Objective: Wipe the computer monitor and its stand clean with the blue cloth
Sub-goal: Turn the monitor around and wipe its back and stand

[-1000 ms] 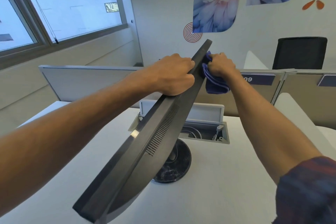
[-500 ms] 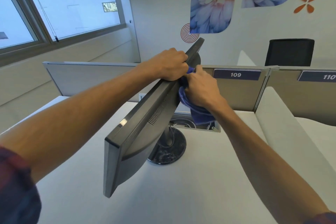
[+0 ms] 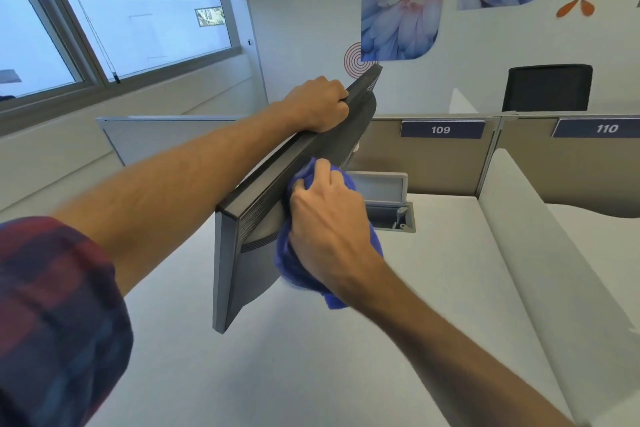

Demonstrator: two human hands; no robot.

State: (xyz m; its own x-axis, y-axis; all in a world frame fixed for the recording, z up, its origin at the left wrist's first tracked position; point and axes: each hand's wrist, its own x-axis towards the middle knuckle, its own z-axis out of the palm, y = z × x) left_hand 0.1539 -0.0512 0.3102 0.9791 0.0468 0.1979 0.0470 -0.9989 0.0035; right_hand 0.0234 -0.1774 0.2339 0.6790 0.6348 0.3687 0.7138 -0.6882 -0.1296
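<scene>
Fingers (image 3: 337,94) of the left hand (image 3: 320,104) are curled over the upper edge of the computer monitor (image 3: 249,253), clamped on it near its far end. Fingers (image 3: 325,180) of the right hand (image 3: 325,232) are bunched around the blue cloth (image 3: 294,270), pressing it flat against the monitor's rear casing just below the ventilation slots.

Monitor: seen edge-on from behind, tilted, standing over the white counter (image 3: 311,357) roughly midway between its left edge and the partition at its right. The screen face is turned away and cannot be assessed. The stand is hidden behind the cloth and the right hand.

Cloth: crumpled, with a loose fold hanging below the right wrist, clear of the counter surface.

Counter: an open cable tray (image 3: 388,208) with its lid raised sits at the far edge, just beyond the right hand. Tan partition panels behind it carry number plates reading 109 (image 3: 441,129) and 110 (image 3: 606,128). A black chair back (image 3: 547,87) shows past the partition.

Both forearms are bare; a plaid sleeve (image 3: 52,305) is rolled up on the left arm.
</scene>
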